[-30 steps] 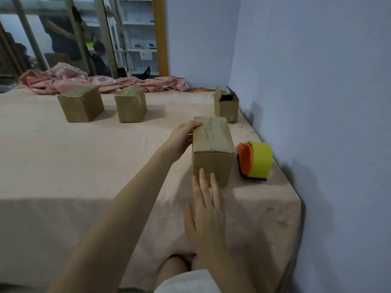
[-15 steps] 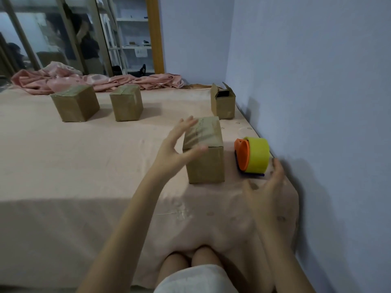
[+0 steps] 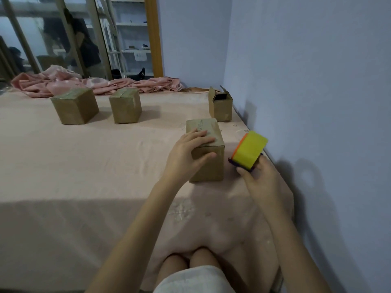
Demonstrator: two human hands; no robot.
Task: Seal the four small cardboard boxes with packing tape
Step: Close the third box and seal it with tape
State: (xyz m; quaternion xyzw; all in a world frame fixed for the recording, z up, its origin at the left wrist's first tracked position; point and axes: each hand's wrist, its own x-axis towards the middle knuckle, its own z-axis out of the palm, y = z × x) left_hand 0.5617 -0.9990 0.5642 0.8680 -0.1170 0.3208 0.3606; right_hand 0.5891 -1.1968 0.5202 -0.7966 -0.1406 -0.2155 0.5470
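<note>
The left hand rests on the near box, fingers laid flat across its top and thumb against the front face. In my judgement this grip pins the flaps closed and keeps the box from sliding on the cloth while tape goes on. The hand is loosely spread, pressing rather than clutching.

The right hand grips the tape dispenser, a yellow and orange roll holder with a dark base, lifted off the table and tilted toward the box. Thumb and fingers are curled round its lower part. It hangs just right of the box, not touching it. The tilt suggests it is being brought to the top seam; whether any tape end is free I cannot tell.

Count of boxes: four.
- One under the left hand, flaps shut.
- One beyond the right hand, against the wall, an open box with flaps standing up, evidently unsealed.
- Two well beyond and to the left of the left hand: a far left box and a middle box. Both are closed, with a sheen on top that may be tape; I judge them likely finished and set aside.

Tape dispensers: one. Hands: two, both occupied.

A crumpled pink cloth lies at the far edge, past all the boxes.
</note>
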